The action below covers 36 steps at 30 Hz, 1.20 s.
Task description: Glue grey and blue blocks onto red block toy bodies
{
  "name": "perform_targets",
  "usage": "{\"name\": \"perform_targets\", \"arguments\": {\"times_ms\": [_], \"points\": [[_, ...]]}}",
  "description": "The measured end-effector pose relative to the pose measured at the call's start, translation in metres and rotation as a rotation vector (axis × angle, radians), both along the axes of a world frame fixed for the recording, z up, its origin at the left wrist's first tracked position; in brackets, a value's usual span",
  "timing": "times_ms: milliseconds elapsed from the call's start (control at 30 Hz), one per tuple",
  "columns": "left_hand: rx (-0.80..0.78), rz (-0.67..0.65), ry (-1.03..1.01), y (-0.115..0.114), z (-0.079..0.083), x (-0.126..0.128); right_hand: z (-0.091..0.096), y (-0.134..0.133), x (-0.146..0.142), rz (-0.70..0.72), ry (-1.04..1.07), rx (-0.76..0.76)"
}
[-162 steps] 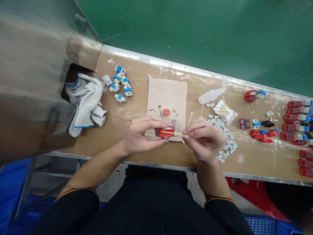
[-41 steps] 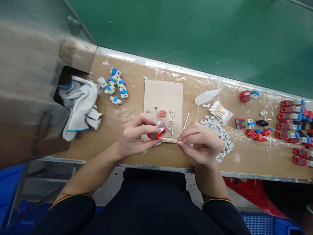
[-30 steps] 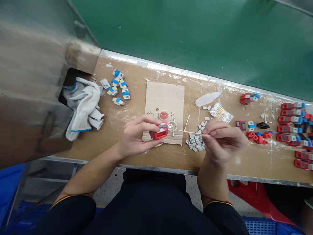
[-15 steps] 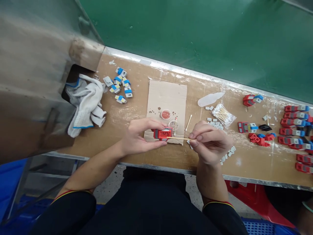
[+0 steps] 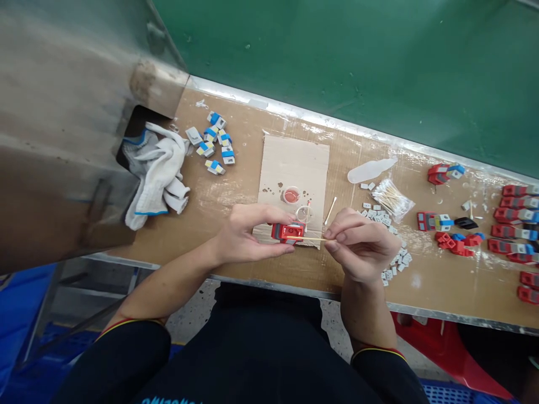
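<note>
At the left end of the surface (image 5: 219,207), white gloves with blue trim (image 5: 158,174) lie in a heap, partly in the dark opening of a metal panel (image 5: 96,140). Just right of them, nearer the far edge, sits a cluster of grey-and-blue pieces (image 5: 217,142), some with yellow patches.

Next, above the near edge, the left hand (image 5: 248,238) grasps a red piece (image 5: 288,232) between thumb and fingers, its hollow face turned up. The piece is held over the lower part of a cardboard sheet (image 5: 295,160). On that sheet are a small cup of reddish liquid (image 5: 291,195) and, just beside it, a clear round container (image 5: 303,214).

A thin stick (image 5: 309,239) reaches from the piece's hollow side to the right hand (image 5: 364,244), whose fingers pinch its other end; whether its tip touches the piece, I cannot tell. A loose swab (image 5: 330,210) lies just off the sheet's right edge.

Behind and beyond the right hand are small grey parts (image 5: 402,259), with a bag of swabs (image 5: 393,199) toward the far edge. Farther right, rows of red-and-blue assemblies (image 5: 516,216) run toward the near edge.
</note>
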<state>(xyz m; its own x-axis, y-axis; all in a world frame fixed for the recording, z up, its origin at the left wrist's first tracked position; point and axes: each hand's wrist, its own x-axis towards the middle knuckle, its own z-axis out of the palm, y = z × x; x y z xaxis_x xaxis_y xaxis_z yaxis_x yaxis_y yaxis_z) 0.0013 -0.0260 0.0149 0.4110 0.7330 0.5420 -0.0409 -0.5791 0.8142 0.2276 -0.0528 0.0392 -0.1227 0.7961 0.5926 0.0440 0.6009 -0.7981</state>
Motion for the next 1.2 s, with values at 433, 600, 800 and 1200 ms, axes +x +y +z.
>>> {"name": "perform_targets", "arguments": {"times_ms": [433,600,800,1200], "points": [[0.013,0.011,0.008,-0.0001,-0.0014,-0.0008,0.0041,0.0001,0.0011,0.000,-0.038,0.014],[0.023,0.019,0.004,0.0004,-0.0018,-0.0007,0.0038,0.0002,0.0030,-0.004,-0.045,0.027],[0.021,0.019,-0.011,0.0006,-0.0018,-0.0003,0.0040,0.0011,0.0042,-0.015,-0.055,0.042],[0.025,0.032,-0.014,0.0008,-0.0021,-0.0011,0.0073,0.0012,0.0062,-0.029,-0.071,0.044]]}}
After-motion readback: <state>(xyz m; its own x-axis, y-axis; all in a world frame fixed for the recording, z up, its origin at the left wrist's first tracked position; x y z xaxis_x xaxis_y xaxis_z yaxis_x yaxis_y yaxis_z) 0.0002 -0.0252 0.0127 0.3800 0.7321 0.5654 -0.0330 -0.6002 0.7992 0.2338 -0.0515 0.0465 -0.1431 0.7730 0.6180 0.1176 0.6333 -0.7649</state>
